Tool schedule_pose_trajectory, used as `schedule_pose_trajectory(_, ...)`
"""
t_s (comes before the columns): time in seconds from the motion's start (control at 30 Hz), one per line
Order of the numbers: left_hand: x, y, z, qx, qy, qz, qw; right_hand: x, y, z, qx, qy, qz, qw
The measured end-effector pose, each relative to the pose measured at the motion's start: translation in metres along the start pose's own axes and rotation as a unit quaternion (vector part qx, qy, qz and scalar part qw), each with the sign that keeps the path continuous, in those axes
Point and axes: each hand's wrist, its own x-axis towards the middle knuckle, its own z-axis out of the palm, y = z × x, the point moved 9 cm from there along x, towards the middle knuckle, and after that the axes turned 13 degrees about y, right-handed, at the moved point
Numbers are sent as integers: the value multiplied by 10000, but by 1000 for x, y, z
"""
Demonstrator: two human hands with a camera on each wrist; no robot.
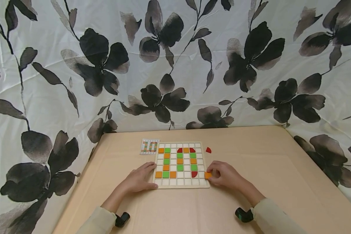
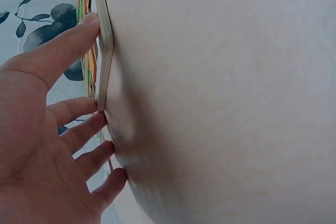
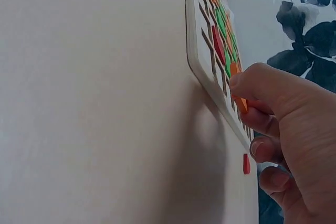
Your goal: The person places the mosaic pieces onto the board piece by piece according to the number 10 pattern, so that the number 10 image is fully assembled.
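Observation:
A wooden grid board (image 1: pixel 182 187) lies on the table, with orange and green squares and red rounded tiles set among white cells. My left hand (image 1: pixel 138 178) rests at the board's left side, fingers spread and fairly straight, thumb touching near the front corner; the left wrist view shows those fingertips (image 2: pixel 94 127) against the edge. Between thumb and index finger, my right hand (image 1: pixel 226 175) pinches an orange square tile (image 3: pixel 241 103). It holds this tile by the board's right edge, and the right wrist view shows it tilted on edge. A loose red rounded tile (image 1: pixel 208 150) lies beyond the right hand.
A small printed card (image 1: pixel 146 147) with a coloured grid pattern lies at the board's far left corner, partly behind it. The tan tabletop (image 1: pixel 251 152) extends around the board. Behind it hangs a white cloth (image 1: pixel 199 97) with dark flowers. Each wrist wears a black device (image 1: pixel 244 215).

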Motion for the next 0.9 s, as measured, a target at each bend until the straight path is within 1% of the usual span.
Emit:
schedule_pose_trajectory(0.1,-1,0,0,-21,-10,-27,10000,4,-8,4,32,4,-28,10000)
schedule_pose_trajectory(0.2,-2,1,0,-36,-14,-43,10000,9,-12,9,33,17,38,10000)
schedule_pose_trajectory(0.33,-2,2,0,-26,-26,-34,10000,14,-17,19,78,-59,109,9999)
schedule_pose_trajectory(0.5,-2,2,0,-51,-21,-10,10000,20,-27,27,163,-103,-15,9998)
schedule_pose_trajectory(0.7,-1,4,-2,-27,-2,22,10000,26,-39,33,-75,-73,-277,9996)
schedule_pose_trajectory(0.9,-1,5,-2,-12,3,14,10000,29,-46,46,-259,-215,-240,9991)
